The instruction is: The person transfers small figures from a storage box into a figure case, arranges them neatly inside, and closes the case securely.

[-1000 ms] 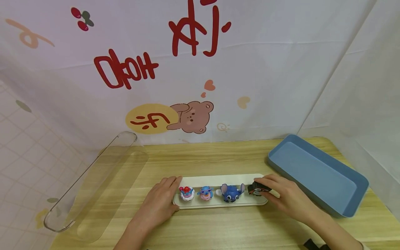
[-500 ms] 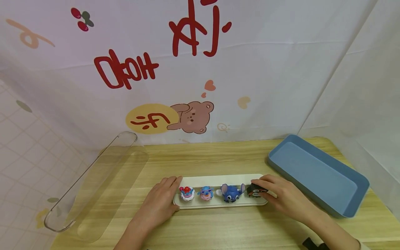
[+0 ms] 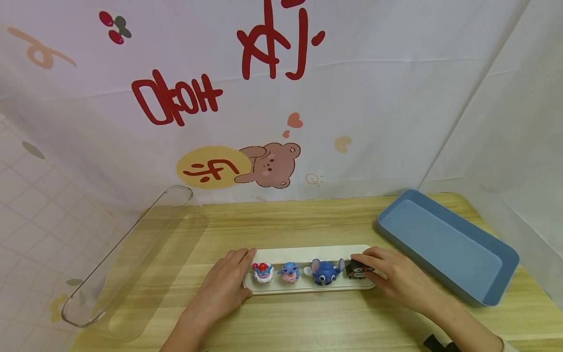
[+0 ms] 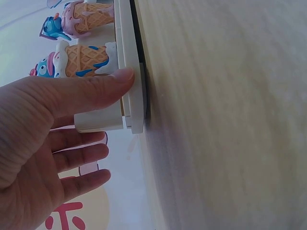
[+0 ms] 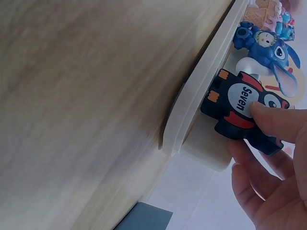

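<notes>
**White tray, four figurines: black one being seated**

Left hand [image 3: 224, 288] braces the white tray's [image 3: 308, 253] left end, thumb against its edge. Ice-cream figurine [image 3: 263, 272], pink one [image 3: 290, 272], blue Stitch [image 3: 326, 272] stand in a row. Right hand [image 3: 393, 281] pinches the black "Seven" figurine [image 5: 242, 111], now shifted slightly leftward toward Stitch, onto the tray's right end.
</notes>
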`<act>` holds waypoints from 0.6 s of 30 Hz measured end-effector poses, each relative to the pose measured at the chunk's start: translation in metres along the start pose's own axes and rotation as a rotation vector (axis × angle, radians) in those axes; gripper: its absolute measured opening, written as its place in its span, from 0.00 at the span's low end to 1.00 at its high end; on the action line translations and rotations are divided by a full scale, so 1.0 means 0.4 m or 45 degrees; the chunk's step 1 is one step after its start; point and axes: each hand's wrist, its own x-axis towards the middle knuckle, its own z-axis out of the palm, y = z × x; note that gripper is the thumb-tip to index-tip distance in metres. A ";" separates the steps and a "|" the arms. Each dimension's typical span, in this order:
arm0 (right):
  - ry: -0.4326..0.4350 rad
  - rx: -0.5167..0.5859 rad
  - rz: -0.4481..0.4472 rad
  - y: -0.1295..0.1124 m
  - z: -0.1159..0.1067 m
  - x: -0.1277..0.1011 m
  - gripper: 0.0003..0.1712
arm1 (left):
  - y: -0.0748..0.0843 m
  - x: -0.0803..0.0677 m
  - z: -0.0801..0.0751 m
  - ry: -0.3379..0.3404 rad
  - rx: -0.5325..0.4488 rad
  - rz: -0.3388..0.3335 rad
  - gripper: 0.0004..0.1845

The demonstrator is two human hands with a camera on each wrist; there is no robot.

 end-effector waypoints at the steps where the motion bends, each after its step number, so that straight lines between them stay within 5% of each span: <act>1: 0.000 -0.001 0.000 0.000 0.000 0.000 0.40 | 0.000 0.000 0.000 -0.001 -0.001 0.000 0.49; 9: -0.004 -0.007 -0.003 -0.002 0.002 0.000 0.41 | 0.000 -0.001 -0.001 -0.004 -0.008 -0.002 0.49; 13: 0.020 -0.012 -0.014 -0.003 0.005 -0.001 0.21 | 0.001 0.000 -0.001 -0.007 -0.007 -0.003 0.49; 18: 0.042 -0.016 -0.019 0.000 0.007 -0.003 0.18 | 0.001 0.001 -0.002 -0.004 -0.001 -0.005 0.49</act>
